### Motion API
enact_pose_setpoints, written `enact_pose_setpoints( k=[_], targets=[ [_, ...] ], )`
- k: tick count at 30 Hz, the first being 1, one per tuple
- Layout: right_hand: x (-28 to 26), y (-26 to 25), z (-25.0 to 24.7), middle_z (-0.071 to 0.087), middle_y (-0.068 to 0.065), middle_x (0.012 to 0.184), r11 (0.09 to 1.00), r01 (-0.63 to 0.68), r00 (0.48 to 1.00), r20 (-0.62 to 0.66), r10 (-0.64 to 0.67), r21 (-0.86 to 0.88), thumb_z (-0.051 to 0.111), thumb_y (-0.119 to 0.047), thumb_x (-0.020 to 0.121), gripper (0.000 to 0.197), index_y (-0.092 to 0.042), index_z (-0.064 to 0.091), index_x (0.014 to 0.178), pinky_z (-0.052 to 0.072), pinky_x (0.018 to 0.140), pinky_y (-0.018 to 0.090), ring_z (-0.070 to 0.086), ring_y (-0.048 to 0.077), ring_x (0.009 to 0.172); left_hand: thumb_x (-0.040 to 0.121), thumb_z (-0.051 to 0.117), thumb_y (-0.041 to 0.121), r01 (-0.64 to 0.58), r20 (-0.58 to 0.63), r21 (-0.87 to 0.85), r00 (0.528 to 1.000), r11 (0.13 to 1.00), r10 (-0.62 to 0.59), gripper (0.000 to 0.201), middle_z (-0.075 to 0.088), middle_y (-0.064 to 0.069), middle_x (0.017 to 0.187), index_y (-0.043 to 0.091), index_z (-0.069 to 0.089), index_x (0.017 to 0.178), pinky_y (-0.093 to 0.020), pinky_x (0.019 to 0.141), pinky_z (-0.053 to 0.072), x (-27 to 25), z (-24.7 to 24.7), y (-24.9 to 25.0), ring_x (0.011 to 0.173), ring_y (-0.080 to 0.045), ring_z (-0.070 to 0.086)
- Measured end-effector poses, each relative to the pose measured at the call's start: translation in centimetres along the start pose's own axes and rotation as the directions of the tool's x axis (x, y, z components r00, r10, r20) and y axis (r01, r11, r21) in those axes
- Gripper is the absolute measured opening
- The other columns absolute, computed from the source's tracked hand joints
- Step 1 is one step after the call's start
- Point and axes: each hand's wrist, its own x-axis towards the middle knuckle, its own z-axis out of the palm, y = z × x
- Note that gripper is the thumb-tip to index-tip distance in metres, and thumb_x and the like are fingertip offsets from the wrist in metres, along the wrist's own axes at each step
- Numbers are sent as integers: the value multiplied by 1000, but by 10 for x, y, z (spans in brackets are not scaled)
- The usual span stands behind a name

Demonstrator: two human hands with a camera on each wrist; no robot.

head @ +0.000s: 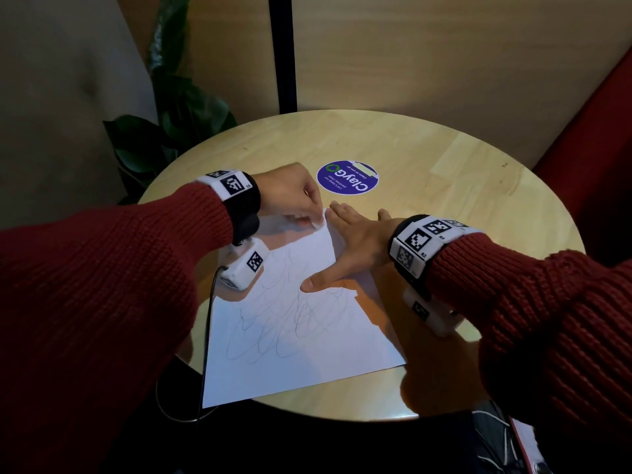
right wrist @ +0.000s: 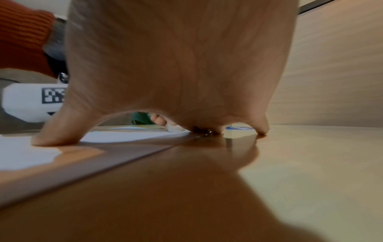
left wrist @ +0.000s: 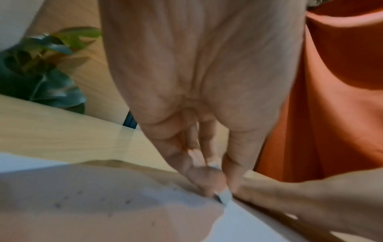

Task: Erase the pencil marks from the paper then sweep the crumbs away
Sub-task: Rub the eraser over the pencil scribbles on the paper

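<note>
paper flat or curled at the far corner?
Flat: the paper lies spread on the table, right hand pressing its edge.

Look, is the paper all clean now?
No, the paper has grey pencil scribbles across its middle.

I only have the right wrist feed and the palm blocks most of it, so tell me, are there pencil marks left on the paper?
Observer: Yes, pencil scribbles cover the middle and near part of the paper.
Operator: Where is the eraser?
Observer: The left hand pinches the eraser at the paper's far corner.
Operator: Any crumbs?
Observer: A few small dark specks lie on the paper near that hand.
</note>
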Motion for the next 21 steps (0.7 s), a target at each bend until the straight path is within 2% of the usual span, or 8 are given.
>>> enact_pose_setpoints(
  k=[1,2,5,6,9,13,16,21],
  targets=[
    [1,0,0,-26,-7,171,1000,-4,1000,4,4,-6,56,-103,57,152,-24,-20,164,-9,123,66,-21,11,158,82,87,13,4,-52,7,999,1000,-3,10,81,-18,87,5,84,87,-29,72,57,-1,1,0,71,-13,68],
    [2,1,0,-26,-7,171,1000,0,1000,11,0,-7,55,-104,55,153,-26,-21,163,-10,122,68,-22,12,157,82,87,13,0,-39,7,999,1000,0,9,82,-18,88,5,84,87,-30,74,58,-3,2,1,71,-14,68],
    [4,2,-1,-25,-6,171,1000,18,1000,13,-18,10,56,-105,52,153,-32,-21,163,-9,120,71,-22,14,158,85,86,8,-37,163,-4,986,999,37,7,80,-16,84,4,84,90,-23,70,57,-13,6,8,69,-12,67],
    [4,1,-1,-25,-7,171,1000,6,1000,15,-6,3,55,-105,53,154,-29,-20,163,-9,121,70,-22,13,158,85,86,8,-41,156,17,987,999,38,5,80,-16,83,5,84,89,-24,70,56,-13,3,6,68,-11,66],
    [2,0,1,-25,-7,172,999,-12,1000,11,12,-39,52,-107,53,156,-22,-18,164,-8,123,66,-21,10,158,85,85,13,-41,8,122,999,992,40,2,82,-13,82,12,85,84,-30,72,56,-14,-9,-3,65,-9,65],
    [2,-1,0,-23,-7,172,999,-16,1000,-2,16,-39,52,-106,53,156,-21,-16,165,-8,123,65,-20,10,158,87,86,13,-61,227,82,973,995,41,7,82,-17,91,9,85,93,-29,78,60,-30,-6,-3,73,-13,70],
    [-1,-2,-1,-23,-7,172,999,-12,1000,-3,12,-46,51,-106,54,154,-21,-13,165,-9,123,65,-19,10,158,87,86,18,-60,81,150,996,987,48,5,82,-12,87,14,84,90,-33,79,58,-29,-14,-12,72,-12,68],
    [-5,-7,-8,-11,-3,175,1000,4,999,-39,-4,2,57,-93,72,131,-19,4,167,-5,124,63,-9,12,160,88,85,20,-61,71,128,996,990,53,4,82,-9,88,18,84,91,-29,77,54,-35,-11,-16,73,-8,66]
  ],
)
